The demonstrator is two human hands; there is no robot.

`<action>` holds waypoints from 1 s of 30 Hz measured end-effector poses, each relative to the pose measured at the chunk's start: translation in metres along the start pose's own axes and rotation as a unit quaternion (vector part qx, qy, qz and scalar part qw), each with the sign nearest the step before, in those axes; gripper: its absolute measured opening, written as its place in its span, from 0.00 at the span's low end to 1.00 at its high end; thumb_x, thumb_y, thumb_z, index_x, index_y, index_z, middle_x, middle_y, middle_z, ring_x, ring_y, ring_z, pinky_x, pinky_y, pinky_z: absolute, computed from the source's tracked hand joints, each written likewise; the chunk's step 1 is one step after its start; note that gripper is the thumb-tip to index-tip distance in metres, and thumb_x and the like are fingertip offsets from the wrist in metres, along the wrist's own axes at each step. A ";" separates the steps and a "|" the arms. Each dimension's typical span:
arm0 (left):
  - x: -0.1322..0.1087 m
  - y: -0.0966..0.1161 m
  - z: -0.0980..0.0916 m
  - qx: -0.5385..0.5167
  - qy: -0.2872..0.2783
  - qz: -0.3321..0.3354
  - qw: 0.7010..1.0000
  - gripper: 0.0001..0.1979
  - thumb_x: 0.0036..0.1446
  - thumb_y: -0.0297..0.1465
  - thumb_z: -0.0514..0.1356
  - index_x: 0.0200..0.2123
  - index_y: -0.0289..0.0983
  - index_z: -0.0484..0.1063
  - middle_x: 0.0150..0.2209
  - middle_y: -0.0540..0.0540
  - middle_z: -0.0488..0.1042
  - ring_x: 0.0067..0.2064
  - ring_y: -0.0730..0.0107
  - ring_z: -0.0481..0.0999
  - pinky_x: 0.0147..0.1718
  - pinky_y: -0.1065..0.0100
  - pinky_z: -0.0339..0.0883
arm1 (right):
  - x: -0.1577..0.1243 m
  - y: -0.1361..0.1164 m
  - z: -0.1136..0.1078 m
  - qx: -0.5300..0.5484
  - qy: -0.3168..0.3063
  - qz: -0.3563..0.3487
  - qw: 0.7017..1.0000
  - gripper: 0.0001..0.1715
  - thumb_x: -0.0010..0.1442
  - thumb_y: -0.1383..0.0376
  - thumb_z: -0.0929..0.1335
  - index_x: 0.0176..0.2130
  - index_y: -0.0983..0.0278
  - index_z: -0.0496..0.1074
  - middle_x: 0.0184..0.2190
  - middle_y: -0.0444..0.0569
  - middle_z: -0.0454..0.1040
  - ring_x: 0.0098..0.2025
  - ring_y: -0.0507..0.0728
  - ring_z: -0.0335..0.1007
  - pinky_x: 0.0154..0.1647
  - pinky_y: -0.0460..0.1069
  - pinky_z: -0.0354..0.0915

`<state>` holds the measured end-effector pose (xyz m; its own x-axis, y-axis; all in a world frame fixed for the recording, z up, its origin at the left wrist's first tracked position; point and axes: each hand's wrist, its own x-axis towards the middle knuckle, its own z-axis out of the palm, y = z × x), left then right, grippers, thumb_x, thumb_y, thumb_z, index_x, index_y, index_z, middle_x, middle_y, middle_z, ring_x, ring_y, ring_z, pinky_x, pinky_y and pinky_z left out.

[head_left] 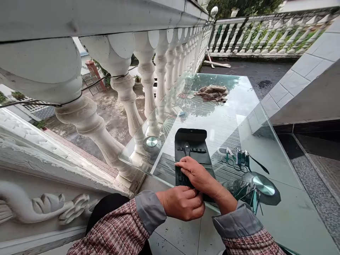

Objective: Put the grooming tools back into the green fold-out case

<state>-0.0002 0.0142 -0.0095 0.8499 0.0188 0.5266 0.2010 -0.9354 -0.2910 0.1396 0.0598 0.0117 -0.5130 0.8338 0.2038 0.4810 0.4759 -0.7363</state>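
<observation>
"So, how does the case (196, 142) lie?"

"Open at the near edge of our glass bench (288, 209), flap (190, 133) outward. Its long axis runs away from us, toward the bench's far end."

"And our grip?"

"Our right hand (197, 172) lies across the case's middle, fingers pointing left, but we can't tell whether it pinches anything. Our left hand (183, 203) is curled at the near end, and its own fingers hide what it holds."

"How do we work well from this?"

"We'd best press the case flat, steady its near end, and move along its length rather than across, so the loops (203, 151) don't twist. One tool (187, 146) sits among them, lined up lengthwise, a good guide. We should also mind our right wrist: the upright tools (251, 194) are just beside it."
</observation>
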 end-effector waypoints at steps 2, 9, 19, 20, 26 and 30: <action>0.000 0.000 0.000 0.003 0.003 0.001 1.000 0.08 0.59 0.29 0.54 0.36 0.33 0.71 0.37 0.43 0.75 0.37 0.70 0.74 0.34 0.70 0.69 | -0.001 0.002 -0.001 0.022 0.027 0.011 0.999 0.20 0.61 0.69 0.57 0.47 0.59 0.70 0.44 0.50 0.67 0.46 0.55 0.65 0.50 0.52 0.62; -0.001 -0.001 0.001 0.000 0.008 0.017 1.000 0.08 0.59 0.30 0.54 0.35 0.34 0.72 0.36 0.44 0.74 0.37 0.70 0.73 0.33 0.70 0.68 | -0.005 0.005 0.002 -0.005 0.045 0.032 0.998 0.17 0.61 0.67 0.56 0.40 0.61 0.71 0.38 0.50 0.68 0.41 0.55 0.64 0.46 0.53 0.63; 0.000 -0.002 -0.004 0.013 0.010 0.017 1.000 0.08 0.59 0.29 0.54 0.35 0.33 0.71 0.37 0.43 0.75 0.38 0.69 0.74 0.35 0.70 0.70 | -0.009 -0.001 -0.006 0.010 0.075 0.033 0.997 0.18 0.58 0.68 0.59 0.47 0.60 0.66 0.42 0.50 0.68 0.42 0.55 0.65 0.48 0.54 0.62; 0.000 -0.002 -0.005 0.016 0.012 0.017 1.000 0.08 0.59 0.29 0.54 0.36 0.33 0.71 0.38 0.42 0.75 0.39 0.68 0.74 0.37 0.69 0.70 | -0.011 -0.001 -0.014 0.021 0.096 0.044 0.994 0.19 0.57 0.67 0.60 0.49 0.60 0.65 0.43 0.50 0.68 0.40 0.55 0.65 0.47 0.54 0.63; 0.002 -0.003 -0.011 0.015 0.004 0.015 1.000 0.07 0.59 0.27 0.54 0.38 0.31 0.71 0.40 0.40 0.75 0.42 0.66 0.74 0.41 0.66 0.71 | -0.048 0.013 -0.084 0.064 0.286 0.229 0.928 0.20 0.52 0.56 0.65 0.43 0.63 0.68 0.36 0.50 0.71 0.32 0.55 0.65 0.30 0.50 0.64; 0.005 -0.004 -0.010 0.017 -0.002 0.014 1.000 0.07 0.59 0.26 0.53 0.38 0.31 0.71 0.40 0.40 0.75 0.41 0.66 0.74 0.41 0.66 0.71 | -0.086 0.024 -0.104 -0.079 0.257 0.294 0.917 0.11 0.50 0.56 0.65 0.30 0.61 0.70 0.27 0.45 0.72 0.29 0.54 0.65 0.31 0.49 0.60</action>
<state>-0.0016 0.0142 0.0021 0.8570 -0.0065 0.5152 0.1932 -0.9230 -0.3329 0.2686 0.0284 0.0436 0.2509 0.9619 0.1091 0.6845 -0.0966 -0.7226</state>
